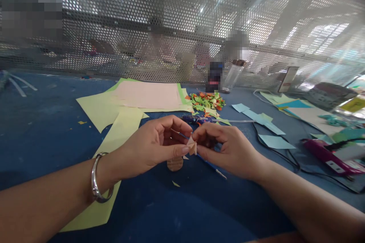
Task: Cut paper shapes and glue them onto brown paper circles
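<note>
Fingers [176,152] of the left hand [151,144] are pinching a small pale-pink folded paper [192,147] at its left side, while the right hand [228,148] appears to be gripping its right edge between thumb and forefinger tips. The paper is hanging over the middle of the worktop [159,212]. It likely calls for a light, steady left pinch, with the right fingertips lining up the layers before pressing the crease; squeezing hard would probably crumple so small a piece.

Below, a sliver of paper [176,184] is lying toward the near edge, and a brown ridged disc [175,164] is sitting just beyond it, partly hidden by the left thumb. A yellow-green strip [91,210] is running under the left wrist toward the near left corner. Light-blue slips [276,142] and a purple power strip [327,155] are lying toward the right edge. Farther off, a pink sheet [151,93] and a heap of coloured scraps [207,100] are resting near the far edge, before a perforated screen [171,26].
</note>
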Demonstrator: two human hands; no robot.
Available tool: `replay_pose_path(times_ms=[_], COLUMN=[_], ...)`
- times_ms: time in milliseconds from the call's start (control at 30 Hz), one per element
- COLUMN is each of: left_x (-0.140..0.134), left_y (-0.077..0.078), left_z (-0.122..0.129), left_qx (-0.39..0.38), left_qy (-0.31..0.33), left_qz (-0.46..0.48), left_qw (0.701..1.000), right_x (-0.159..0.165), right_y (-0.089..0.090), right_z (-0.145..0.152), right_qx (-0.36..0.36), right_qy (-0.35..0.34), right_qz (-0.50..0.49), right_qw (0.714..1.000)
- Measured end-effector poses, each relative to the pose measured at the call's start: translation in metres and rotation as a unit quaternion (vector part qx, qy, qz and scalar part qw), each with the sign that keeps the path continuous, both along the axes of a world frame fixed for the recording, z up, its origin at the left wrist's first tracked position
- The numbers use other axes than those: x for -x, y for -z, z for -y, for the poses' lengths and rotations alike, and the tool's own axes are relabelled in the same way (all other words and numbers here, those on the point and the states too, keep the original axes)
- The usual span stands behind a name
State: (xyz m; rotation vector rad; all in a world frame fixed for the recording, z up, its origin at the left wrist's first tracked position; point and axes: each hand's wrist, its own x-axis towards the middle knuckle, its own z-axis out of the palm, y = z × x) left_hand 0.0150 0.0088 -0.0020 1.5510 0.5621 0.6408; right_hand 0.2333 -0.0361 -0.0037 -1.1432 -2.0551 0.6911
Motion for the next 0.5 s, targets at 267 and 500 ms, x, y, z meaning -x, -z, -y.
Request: replay_pose_path(times_ms=[267,500], left_x=[-0.0001,0.0013], left_y=[-0.0014,-0.0016], left_z=[0.0025,0.0027], left_qx=[-0.005,-0.011], left_qy=[-0.004,0.002], left_qz=[0.0,0.0], left_qw=[1.0,1.0], right_x=[-0.0003,0.0001], right_y=[0.0006,0.0003], right_z=[-0.0003,-0.0003], right_qx=[-0.005,0.0], right_qy=[-0.005,-0.006], right_qz=[-0.003,0.002], right_qw=[1.0,1.0])
